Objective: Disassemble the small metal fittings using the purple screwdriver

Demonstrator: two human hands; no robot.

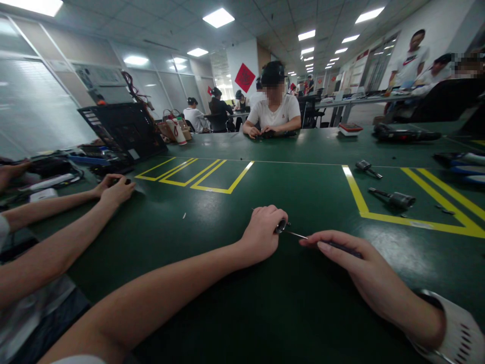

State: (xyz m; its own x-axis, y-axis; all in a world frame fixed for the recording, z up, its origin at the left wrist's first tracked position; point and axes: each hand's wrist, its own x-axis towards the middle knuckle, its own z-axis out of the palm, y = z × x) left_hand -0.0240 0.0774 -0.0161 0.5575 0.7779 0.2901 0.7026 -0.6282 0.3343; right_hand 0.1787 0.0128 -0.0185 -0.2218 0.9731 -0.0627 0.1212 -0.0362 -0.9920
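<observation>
My left hand [265,230] is closed around a small dark cylindrical part [281,226], whose round metal-rimmed end faces right; most of it is hidden by the fingers. In my right hand [356,258] lies a slim screwdriver [343,248], pinched between thumb and fingers. Its thin shaft points left, with the tip close to the rim of the cylinder; whether they touch I cannot tell. A tiny dark bit [288,223] shows beside the rim. To the right, inside a yellow tape outline [359,194], are two dark cylindrical parts with thin shafts, one nearer [401,200] and one farther [364,165].
Green table [204,232] with yellow tape outlines. Small dark pieces [445,210] lie at right, near blue-handled tools [468,169]. Farther back are a black case [405,133] and a red-and-white box [350,130]. A co-worker's hands [115,189] work at left; another person sits opposite.
</observation>
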